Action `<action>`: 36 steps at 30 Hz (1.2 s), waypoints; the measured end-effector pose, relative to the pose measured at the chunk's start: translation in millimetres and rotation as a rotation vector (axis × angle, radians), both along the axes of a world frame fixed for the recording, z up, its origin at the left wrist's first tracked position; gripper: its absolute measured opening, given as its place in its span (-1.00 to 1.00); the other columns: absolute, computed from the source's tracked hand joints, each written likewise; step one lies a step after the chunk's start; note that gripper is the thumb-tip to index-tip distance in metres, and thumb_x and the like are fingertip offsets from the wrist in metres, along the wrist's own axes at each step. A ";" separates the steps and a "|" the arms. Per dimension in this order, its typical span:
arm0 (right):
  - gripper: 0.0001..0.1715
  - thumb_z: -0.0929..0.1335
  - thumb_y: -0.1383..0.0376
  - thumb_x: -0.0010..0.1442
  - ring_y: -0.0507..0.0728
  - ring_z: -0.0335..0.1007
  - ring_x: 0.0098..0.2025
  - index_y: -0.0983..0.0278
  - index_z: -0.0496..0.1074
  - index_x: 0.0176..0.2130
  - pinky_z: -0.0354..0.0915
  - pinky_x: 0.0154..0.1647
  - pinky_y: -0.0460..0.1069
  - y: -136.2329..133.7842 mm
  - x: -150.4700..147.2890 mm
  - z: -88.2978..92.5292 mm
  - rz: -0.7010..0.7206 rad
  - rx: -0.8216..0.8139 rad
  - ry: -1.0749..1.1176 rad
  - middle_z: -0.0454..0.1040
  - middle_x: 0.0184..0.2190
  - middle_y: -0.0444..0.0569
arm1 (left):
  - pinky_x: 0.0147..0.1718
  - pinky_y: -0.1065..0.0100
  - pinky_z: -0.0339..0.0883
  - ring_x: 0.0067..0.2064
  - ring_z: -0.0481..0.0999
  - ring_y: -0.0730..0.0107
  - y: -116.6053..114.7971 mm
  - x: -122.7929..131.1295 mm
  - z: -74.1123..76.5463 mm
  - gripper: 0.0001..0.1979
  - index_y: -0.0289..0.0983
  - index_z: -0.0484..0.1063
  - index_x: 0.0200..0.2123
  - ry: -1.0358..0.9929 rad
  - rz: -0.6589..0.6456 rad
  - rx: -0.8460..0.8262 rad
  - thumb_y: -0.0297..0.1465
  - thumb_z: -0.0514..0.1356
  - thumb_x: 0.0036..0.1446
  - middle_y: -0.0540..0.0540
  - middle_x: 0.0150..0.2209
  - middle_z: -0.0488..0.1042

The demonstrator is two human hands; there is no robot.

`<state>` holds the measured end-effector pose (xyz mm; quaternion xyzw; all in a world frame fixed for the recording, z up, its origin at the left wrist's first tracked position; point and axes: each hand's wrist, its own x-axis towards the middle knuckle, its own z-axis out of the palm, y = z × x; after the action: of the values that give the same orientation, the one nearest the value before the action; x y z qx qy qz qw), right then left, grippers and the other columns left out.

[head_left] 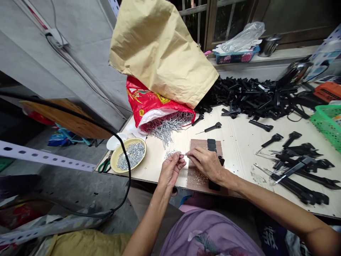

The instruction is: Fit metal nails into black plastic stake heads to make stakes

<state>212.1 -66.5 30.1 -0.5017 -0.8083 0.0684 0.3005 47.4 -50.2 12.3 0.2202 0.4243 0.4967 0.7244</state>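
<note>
Near the table's front edge, my left hand (173, 168) and my right hand (206, 163) face each other, with a thin metal rod (183, 154) between their fingertips. Both hands pinch it, one at each end. Beneath my right hand lies a brown board (195, 177) bearing black pads (211, 143) and pale crumbs. Small metal pieces (170, 153) are scattered just behind my left hand. A yellow bowl (114, 164) of small silvery parts stands to the left. Behind the hands, metal rods (167, 127) spill from a red bag (138, 99).
Black tool-like parts (301, 167) lie at the right, with a big black heap (247, 94) behind. A green basket (326, 121) stands far right. Green-handled scissors (104, 165) rest by the bowl. A black cable (129, 170) loops past the table's left end.
</note>
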 end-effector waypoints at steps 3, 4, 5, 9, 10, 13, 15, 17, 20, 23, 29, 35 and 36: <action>-0.72 0.18 0.26 0.32 0.05 0.37 -0.35 0.21 0.44 -0.19 0.15 -0.45 -0.07 -1.2 3.7 -0.7 -0.046 0.041 -0.051 0.46 -0.34 -0.04 | -0.40 0.49 0.45 -0.49 0.47 0.60 1.3 3.5 -0.4 -0.68 -0.35 0.45 -0.39 0.021 -0.007 0.012 -0.33 0.42 -0.22 -0.01 -0.46 0.51; -0.72 0.18 0.26 0.32 0.05 0.36 -0.36 0.21 0.45 -0.20 0.13 -0.45 -0.07 -1.4 4.5 -1.3 -0.061 0.058 -0.067 0.46 -0.35 -0.05 | -0.40 0.49 0.45 -0.49 0.47 0.59 1.5 4.4 -0.9 -0.67 -0.36 0.45 -0.39 0.035 -0.009 0.023 -0.33 0.42 -0.22 -0.02 -0.45 0.51; -0.72 0.18 0.26 0.32 0.05 0.36 -0.36 0.21 0.45 -0.22 0.13 -0.45 -0.07 -1.5 5.2 -2.1 -0.070 0.075 -0.080 0.46 -0.36 -0.04 | -0.41 0.49 0.44 -0.49 0.47 0.59 1.7 5.3 -1.5 -0.67 -0.37 0.46 -0.37 0.060 -0.010 0.040 -0.33 0.42 -0.23 -0.03 -0.45 0.51; -0.72 0.18 0.27 0.31 0.06 0.34 -0.33 0.23 0.44 -0.28 0.13 -0.41 -0.05 -1.5 8.1 -6.4 -0.078 0.124 -0.123 0.45 -0.37 -0.03 | -0.43 0.45 0.42 -0.50 0.48 0.55 1.3 8.2 -4.9 -0.67 -0.40 0.49 -0.33 0.204 -0.013 0.122 -0.31 0.39 -0.17 -0.06 -0.44 0.53; -0.73 0.19 0.27 0.31 0.07 0.34 -0.33 0.23 0.44 -0.29 0.13 -0.40 -0.05 -1.5 8.9 -7.7 -0.081 0.132 -0.134 0.45 -0.37 -0.03 | -0.43 0.44 0.42 -0.50 0.48 0.54 1.1 8.9 -5.8 -0.67 -0.40 0.50 -0.32 0.228 -0.021 0.133 -0.31 0.38 -0.16 -0.07 -0.44 0.53; -0.72 0.19 0.28 0.31 0.08 0.33 -0.33 0.24 0.43 -0.32 0.12 -0.38 -0.03 -2.2 10.8 -11.8 -0.107 0.157 -0.167 0.45 -0.39 -0.03 | -0.43 0.43 0.42 -0.50 0.48 0.53 1.0 11.2 -8.1 -0.68 -0.40 0.51 -0.32 0.270 -0.043 0.144 -0.30 0.36 -0.14 -0.08 -0.44 0.53; -0.70 0.18 0.28 0.32 0.08 0.32 -0.33 0.24 0.42 -0.35 0.11 -0.38 -0.02 -3.3 11.6 -14.3 -0.129 0.160 -0.182 0.45 -0.40 -0.03 | -0.41 0.42 0.43 -0.50 0.48 0.53 1.3 12.8 -9.7 -0.69 -0.40 0.52 -0.32 0.305 -0.038 0.166 -0.30 0.35 -0.12 -0.07 -0.44 0.53; -0.69 0.18 0.28 0.32 0.09 0.32 -0.33 0.24 0.40 -0.37 0.10 -0.39 -0.01 -4.6 12.3 -16.1 -0.145 0.147 -0.187 0.44 -0.41 -0.03 | -0.38 0.41 0.43 -0.49 0.49 0.52 1.6 14.0 -11.3 -0.70 -0.39 0.52 -0.33 0.342 -0.035 0.193 -0.29 0.34 -0.10 -0.07 -0.43 0.53; -0.73 0.19 0.27 0.31 0.10 0.32 -0.32 0.24 0.39 -0.36 0.10 -0.40 -0.01 -6.3 13.6 -17.2 -0.148 0.118 -0.192 0.44 -0.39 -0.02 | -0.37 0.40 0.44 -0.48 0.50 0.51 1.7 14.9 -13.8 -0.70 -0.37 0.52 -0.33 0.362 -0.059 0.201 -0.27 0.33 -0.10 -0.08 -0.43 0.54; -0.73 0.20 0.27 0.31 0.09 0.32 -0.33 0.24 0.39 -0.37 0.09 -0.42 -0.02 -7.4 15.1 -18.4 -0.143 0.111 -0.198 0.42 -0.41 -0.02 | -0.37 0.40 0.44 -0.47 0.50 0.51 1.3 15.1 -15.7 -0.70 -0.37 0.52 -0.33 0.362 -0.084 0.184 -0.27 0.34 -0.11 -0.08 -0.43 0.54; -0.76 0.19 0.26 0.31 0.06 0.31 -0.38 0.25 0.38 -0.31 0.12 -0.45 -0.06 -7.1 18.4 -24.2 -0.104 0.023 -0.104 0.40 -0.39 -0.03 | -0.37 0.40 0.43 -0.47 0.51 0.49 2.0 14.2 -17.3 -0.68 -0.36 0.52 -0.33 0.385 -0.100 0.181 -0.25 0.34 -0.12 -0.09 -0.42 0.55; -0.73 0.16 0.30 0.32 0.06 0.30 -0.36 0.28 0.37 -0.33 0.21 -0.37 -0.07 -7.5 27.5 -25.6 -0.015 -0.114 0.046 0.35 -0.38 -0.03 | -0.40 0.40 0.43 -0.47 0.51 0.47 3.1 17.2 -18.1 -0.71 -0.36 0.52 -0.35 0.397 -0.165 0.205 -0.25 0.33 -0.09 -0.09 -0.43 0.55; -0.74 0.17 0.30 0.32 0.06 0.30 -0.35 0.28 0.37 -0.33 0.23 -0.35 -0.07 -8.2 30.9 -25.8 -0.006 -0.137 0.092 0.35 -0.38 -0.03 | -0.41 0.42 0.42 -0.48 0.50 0.47 2.9 19.6 -18.3 -0.71 -0.37 0.52 -0.36 0.404 -0.179 0.212 -0.25 0.32 -0.08 -0.09 -0.44 0.55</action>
<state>243.0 -74.7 4.4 -0.5197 -0.7857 0.1458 0.3023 67.0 -47.3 -6.0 0.4265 0.4851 0.4180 0.6388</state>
